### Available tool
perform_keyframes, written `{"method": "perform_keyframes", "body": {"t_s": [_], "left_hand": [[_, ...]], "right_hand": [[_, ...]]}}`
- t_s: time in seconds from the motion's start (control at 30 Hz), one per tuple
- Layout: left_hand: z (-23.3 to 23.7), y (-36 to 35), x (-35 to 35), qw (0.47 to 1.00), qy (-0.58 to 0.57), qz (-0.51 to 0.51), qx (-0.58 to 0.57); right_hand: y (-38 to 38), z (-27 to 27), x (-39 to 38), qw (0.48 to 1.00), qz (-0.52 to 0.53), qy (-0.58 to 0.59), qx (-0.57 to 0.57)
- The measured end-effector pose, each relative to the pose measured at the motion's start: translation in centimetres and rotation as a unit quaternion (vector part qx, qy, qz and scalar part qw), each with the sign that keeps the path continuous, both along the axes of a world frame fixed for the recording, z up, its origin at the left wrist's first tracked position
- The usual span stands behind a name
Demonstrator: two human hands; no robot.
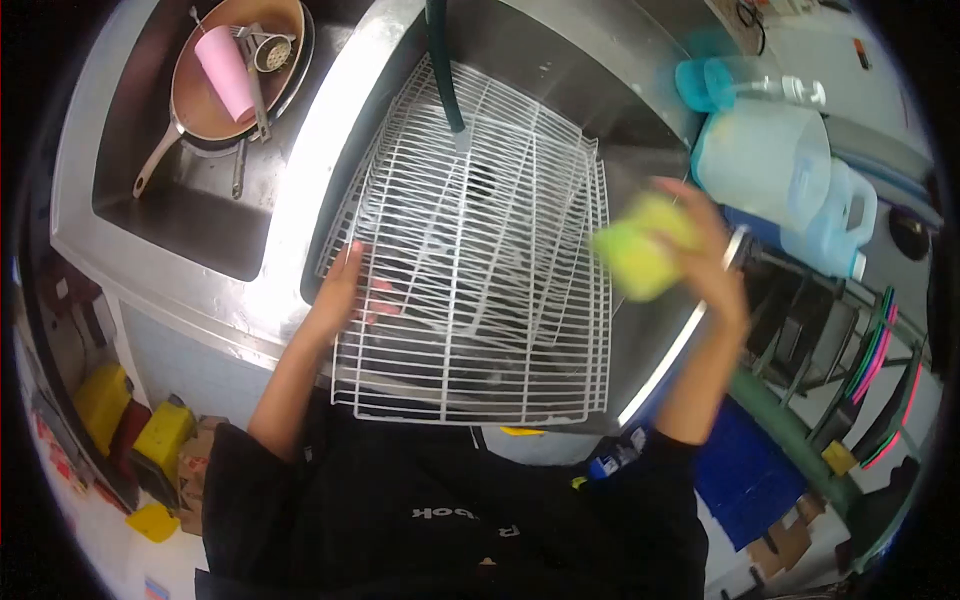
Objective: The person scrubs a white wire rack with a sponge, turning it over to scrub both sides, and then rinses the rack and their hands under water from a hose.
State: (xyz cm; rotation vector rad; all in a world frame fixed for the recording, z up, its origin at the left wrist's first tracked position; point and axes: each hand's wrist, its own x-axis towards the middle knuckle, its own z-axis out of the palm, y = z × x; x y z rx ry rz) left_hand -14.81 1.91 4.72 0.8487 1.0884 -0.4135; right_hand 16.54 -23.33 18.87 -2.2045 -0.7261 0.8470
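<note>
Stainless double sink. Right basin: white wire rack, tilted, stacked on others, under a green hose. Left hand grips the rack's left edge. Right hand, raised beside the rack, clasps a yellow-green sponge. Left basin: frying pan holding a pink cup.
</note>
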Motion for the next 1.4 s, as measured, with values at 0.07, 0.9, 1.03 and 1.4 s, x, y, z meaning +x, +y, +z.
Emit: {"method": "perform_keyframes", "body": {"t_s": [0.07, 0.9, 1.03, 1.4], "left_hand": [[0.1, -0.1, 0.0, 1.0, 0.002, 0.009, -0.005], [-1.1, 0.2, -0.5, 0.996, -0.047, 0.042, -0.069], [-0.3, 0.4, 0.0, 0.997, -0.03, 0.032, -0.058], [-0.1, 0.6, 0.2, 0.998, -0.03, 0.023, -0.056]], "right_hand": [[3.7, -6.3, -5.3, 0.958, -0.142, 0.25, 0.009], [16.9, -31.8, -10.3, 0.968, -0.093, -0.218, 0.078], [19.2, -28.3, -11.5, 0.953, 0.101, -0.236, 0.158], [5.5, -35.7, -0.3, 0.882, -0.173, -0.4, -0.18]]}}
